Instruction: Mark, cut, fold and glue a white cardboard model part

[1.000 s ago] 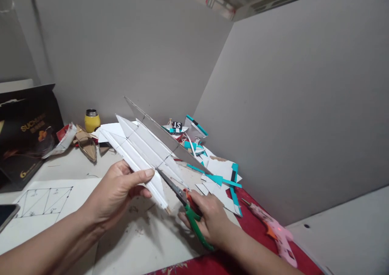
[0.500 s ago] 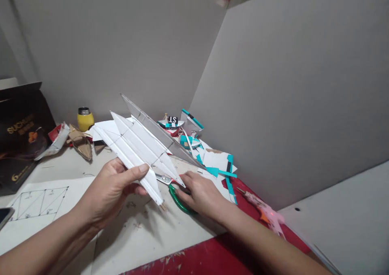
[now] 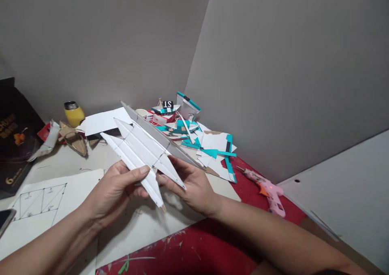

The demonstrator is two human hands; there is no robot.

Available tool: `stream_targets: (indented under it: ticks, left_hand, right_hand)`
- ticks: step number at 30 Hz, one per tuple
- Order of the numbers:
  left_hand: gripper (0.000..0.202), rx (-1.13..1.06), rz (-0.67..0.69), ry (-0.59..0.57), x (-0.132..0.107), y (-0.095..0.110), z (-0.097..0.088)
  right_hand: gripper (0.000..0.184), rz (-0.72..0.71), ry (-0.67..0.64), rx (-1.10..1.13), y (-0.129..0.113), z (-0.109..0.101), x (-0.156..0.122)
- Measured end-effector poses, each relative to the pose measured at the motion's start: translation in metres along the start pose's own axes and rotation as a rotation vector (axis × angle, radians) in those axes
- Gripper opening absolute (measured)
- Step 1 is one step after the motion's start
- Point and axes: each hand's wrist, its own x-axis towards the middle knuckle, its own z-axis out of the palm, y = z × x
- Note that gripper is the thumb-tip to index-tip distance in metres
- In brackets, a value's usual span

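A white cardboard cutout [image 3: 138,145], creased lengthwise, with pointed flaps at both ends and dark pencil lines across it, is held up over the table. My left hand [image 3: 114,188] pinches its near-left strip, thumb on top and fingers beneath. At the near-right end, my right hand [image 3: 194,188] has its fingers closed on a pointed flap, the thumb in the gap between two flaps. Part of those fingers is hidden behind the cardboard. A brown torn tip shows at the lowest point. The grey far panel of the cutout stands up at an angle.
Small model boats [image 3: 182,126] and teal-edged scraps [image 3: 229,157] lie behind. A pink glue gun [image 3: 267,188] rests on the red surface [image 3: 170,252] to the right. Leftward are a drawn diagram sheet [image 3: 75,186], a brown cardboard boat [image 3: 73,139], a yellow jar [image 3: 74,115] and a dark box [image 3: 15,145].
The green-handled scissors have left my right hand and are out of sight. That hand has come left onto the cardboard's near end. My left hand keeps its grip; the view has shifted slightly.
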Motion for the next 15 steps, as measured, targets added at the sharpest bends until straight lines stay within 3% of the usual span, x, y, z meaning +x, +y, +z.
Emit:
stream_targets:
  ticks: [8,11,15]
  left_hand:
    - [0.023,-0.005,-0.03,-0.014,0.002,-0.003,0.0]
    - [0.02,-0.021,-0.031,-0.043,0.002,-0.005,0.0]
    - [0.021,-0.009,-0.047,-0.062,0.002,-0.007,0.0]
  right_hand:
    - [0.017,0.054,0.035,0.124,0.005,0.004,0.003]
    - [0.02,0.09,0.024,0.036,0.012,-0.001,-0.001]
    - [0.027,-0.022,-0.056,-0.222,0.012,-0.008,-0.002]
